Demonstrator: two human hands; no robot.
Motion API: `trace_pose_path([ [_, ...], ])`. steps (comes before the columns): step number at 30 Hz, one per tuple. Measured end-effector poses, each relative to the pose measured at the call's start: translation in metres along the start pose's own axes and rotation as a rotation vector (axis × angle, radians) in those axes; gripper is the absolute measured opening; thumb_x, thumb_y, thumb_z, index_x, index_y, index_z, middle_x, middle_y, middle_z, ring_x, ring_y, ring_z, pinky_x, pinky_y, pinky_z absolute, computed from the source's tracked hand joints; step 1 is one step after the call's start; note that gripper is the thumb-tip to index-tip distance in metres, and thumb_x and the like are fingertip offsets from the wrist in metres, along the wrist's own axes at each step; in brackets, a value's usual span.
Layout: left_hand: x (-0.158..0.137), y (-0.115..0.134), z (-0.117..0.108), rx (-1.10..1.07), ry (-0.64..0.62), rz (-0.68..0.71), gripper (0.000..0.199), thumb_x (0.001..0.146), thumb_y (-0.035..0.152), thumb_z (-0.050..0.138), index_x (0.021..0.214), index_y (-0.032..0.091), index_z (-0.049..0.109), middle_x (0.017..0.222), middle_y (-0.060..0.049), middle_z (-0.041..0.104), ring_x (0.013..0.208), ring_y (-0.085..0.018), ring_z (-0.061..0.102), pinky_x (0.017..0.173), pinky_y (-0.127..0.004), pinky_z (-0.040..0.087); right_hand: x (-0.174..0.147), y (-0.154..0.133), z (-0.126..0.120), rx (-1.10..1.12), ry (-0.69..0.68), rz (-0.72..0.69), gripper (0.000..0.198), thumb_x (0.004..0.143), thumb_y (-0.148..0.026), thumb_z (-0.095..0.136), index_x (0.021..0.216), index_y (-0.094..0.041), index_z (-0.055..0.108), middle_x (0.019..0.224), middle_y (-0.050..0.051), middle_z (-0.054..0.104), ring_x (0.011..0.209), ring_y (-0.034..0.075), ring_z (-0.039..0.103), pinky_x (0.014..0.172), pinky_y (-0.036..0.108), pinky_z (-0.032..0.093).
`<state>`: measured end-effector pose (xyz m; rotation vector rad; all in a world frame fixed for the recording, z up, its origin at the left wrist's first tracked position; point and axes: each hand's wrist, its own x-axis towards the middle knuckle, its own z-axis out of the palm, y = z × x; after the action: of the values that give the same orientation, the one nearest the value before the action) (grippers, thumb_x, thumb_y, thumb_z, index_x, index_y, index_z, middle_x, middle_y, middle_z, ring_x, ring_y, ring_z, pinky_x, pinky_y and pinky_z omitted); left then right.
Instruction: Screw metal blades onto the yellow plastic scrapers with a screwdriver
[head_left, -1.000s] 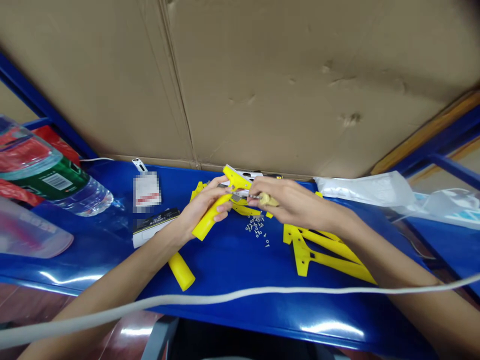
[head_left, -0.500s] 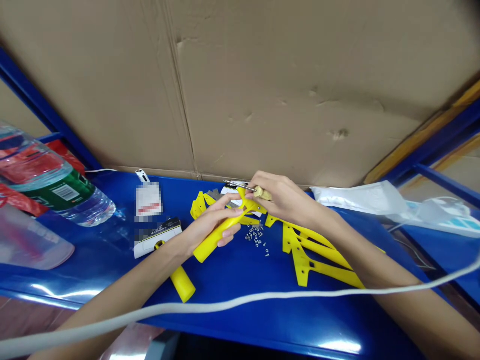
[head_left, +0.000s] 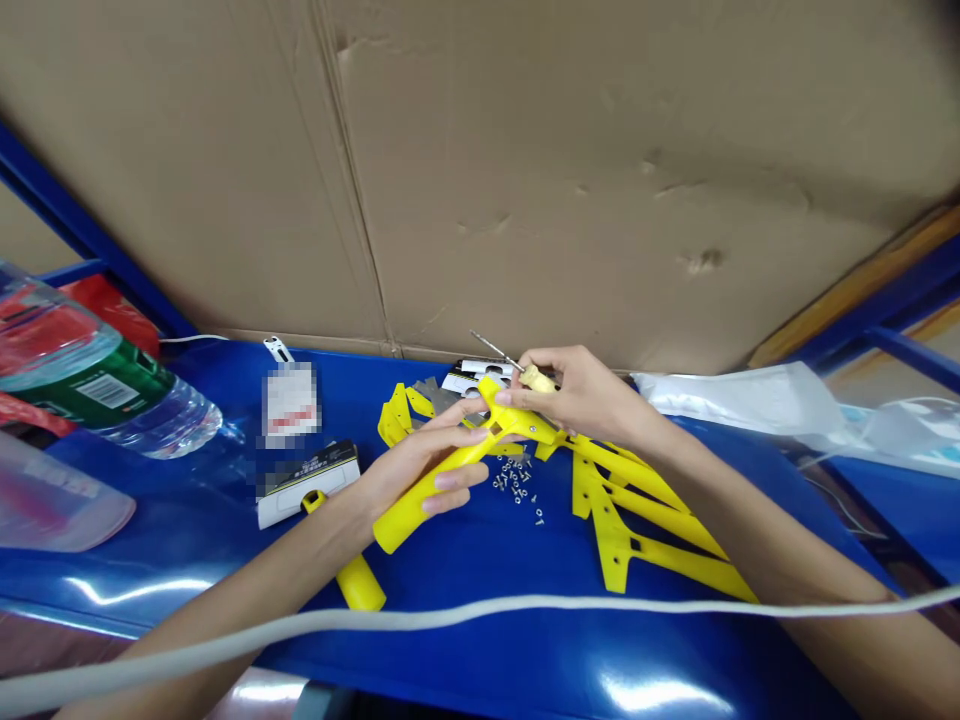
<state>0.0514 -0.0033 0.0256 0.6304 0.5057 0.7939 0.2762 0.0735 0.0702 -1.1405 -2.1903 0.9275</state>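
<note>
My left hand (head_left: 442, 465) is wrapped round the yellow plastic handle (head_left: 405, 515), which tilts up to the right and ends in a forked head with a small screw in it. In my right hand (head_left: 574, 385) is a screwdriver (head_left: 537, 379); its pale yellow grip sits between thumb and fingers, and the thin metal shaft points up and left, apart from the handle's head. Loose small screws and nuts (head_left: 516, 482) lie on the blue table just below both hands. Several flat yellow pieces (head_left: 613, 545) lie under and beside my right forearm.
A second yellow handle (head_left: 360, 583) lies below my left forearm. At left are black-and-white packaging (head_left: 311, 485), a water bottle (head_left: 105, 385) and a clear plastic container (head_left: 60, 500). A white cable (head_left: 480, 608) crosses the foreground. Cardboard (head_left: 525, 180) stands behind; white packets (head_left: 727, 395) lie at right.
The screwdriver has come away from the handle's forked head, and its shaft now points more upward. More of the head shows, with a screw visible. The view has shifted slightly.
</note>
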Motion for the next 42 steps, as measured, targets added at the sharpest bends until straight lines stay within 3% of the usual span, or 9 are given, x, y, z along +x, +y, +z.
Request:
trace_pose_path([
  [3,0.001,-0.002,-0.001,-0.086,0.026,-0.022,0.031,0.101,0.013,0.064,0.126,0.026,0.051,0.095,0.000,0.065,0.041,-0.002,0.045,0.031,-0.012,0.034,0.003,0.005,0.002,0.058,-0.053,0.047,0.046,0.089,-0.066,0.079,0.086,-0.021,0.069,0.060,-0.006,0.053,0.049,0.011,0.043,0.048,0.028,0.030],
  [6,0.001,-0.002,-0.001,-0.147,0.088,-0.016,0.030,0.102,0.011,0.061,0.126,0.026,0.051,0.107,-0.005,0.069,0.041,-0.001,0.045,0.031,-0.011,0.033,0.003,0.007,-0.004,0.054,-0.053,0.045,0.047,0.095,-0.067,0.071,0.095,-0.020,0.074,0.066,-0.003,0.060,0.053,0.013,0.048,0.051,0.029,0.035],
  [11,0.000,0.004,-0.002,-0.228,0.165,0.123,0.037,0.106,0.010,0.052,0.140,0.026,0.050,0.128,-0.012,0.070,0.043,0.001,0.047,0.031,-0.009,0.035,-0.007,0.004,-0.040,-0.210,0.054,-0.215,0.041,0.102,-0.053,0.062,0.122,-0.020,0.074,0.108,0.010,0.073,0.093,0.025,0.067,0.081,0.039,0.054],
  [16,-0.002,0.006,0.000,-0.180,0.169,0.229,0.046,0.105,0.010,0.055,0.147,0.028,0.049,0.140,-0.014,0.069,0.043,0.001,0.047,0.032,-0.009,0.038,-0.031,-0.012,-0.074,-0.324,0.169,-0.324,0.044,0.099,-0.049,0.071,0.136,-0.025,0.073,0.118,0.009,0.075,0.103,0.026,0.072,0.093,0.041,0.059],
  [19,-0.003,0.006,0.001,-0.128,0.181,0.257,0.050,0.105,0.011,0.057,0.150,0.031,0.049,0.142,-0.013,0.069,0.042,0.002,0.047,0.033,-0.009,0.039,-0.045,-0.022,-0.085,-0.291,0.348,-0.342,0.047,0.091,-0.045,0.085,0.130,-0.021,0.077,0.115,0.009,0.081,0.098,0.024,0.077,0.086,0.035,0.061],
  [22,-0.003,0.006,0.001,-0.077,0.188,0.267,0.054,0.103,0.011,0.061,0.151,0.030,0.047,0.139,-0.013,0.069,0.043,0.001,0.047,0.033,-0.010,0.040,-0.055,-0.029,-0.091,-0.391,0.422,-0.403,0.029,0.090,-0.042,0.087,0.109,-0.020,0.083,0.100,0.005,0.084,0.083,0.019,0.076,0.067,0.029,0.055],
  [25,-0.002,0.004,0.002,-0.040,0.208,0.252,0.057,0.100,0.010,0.063,0.151,0.029,0.045,0.134,-0.012,0.070,0.042,0.001,0.047,0.033,-0.011,0.040,-0.060,-0.032,-0.093,-0.431,0.348,-0.440,0.023,0.094,-0.041,0.084,0.104,-0.020,0.085,0.097,0.004,0.085,0.082,0.018,0.077,0.067,0.028,0.054],
  [32,0.000,0.002,0.003,0.017,0.235,0.235,0.057,0.097,0.013,0.069,0.147,0.027,0.046,0.113,-0.005,0.070,0.041,-0.001,0.044,0.032,-0.013,0.039,-0.057,-0.030,-0.088,-0.401,0.106,-0.446,0.030,0.098,-0.046,0.078,0.109,-0.019,0.086,0.103,0.007,0.086,0.086,0.021,0.080,0.073,0.032,0.058],
  [42,0.000,0.002,0.005,0.031,0.221,0.238,0.056,0.096,0.016,0.072,0.146,0.027,0.050,0.117,-0.006,0.070,0.043,0.000,0.043,0.032,-0.012,0.038,-0.056,-0.027,-0.089,-0.425,0.119,-0.445,0.030,0.098,-0.047,0.079,0.109,-0.020,0.086,0.101,0.005,0.086,0.084,0.020,0.081,0.071,0.030,0.058],
])
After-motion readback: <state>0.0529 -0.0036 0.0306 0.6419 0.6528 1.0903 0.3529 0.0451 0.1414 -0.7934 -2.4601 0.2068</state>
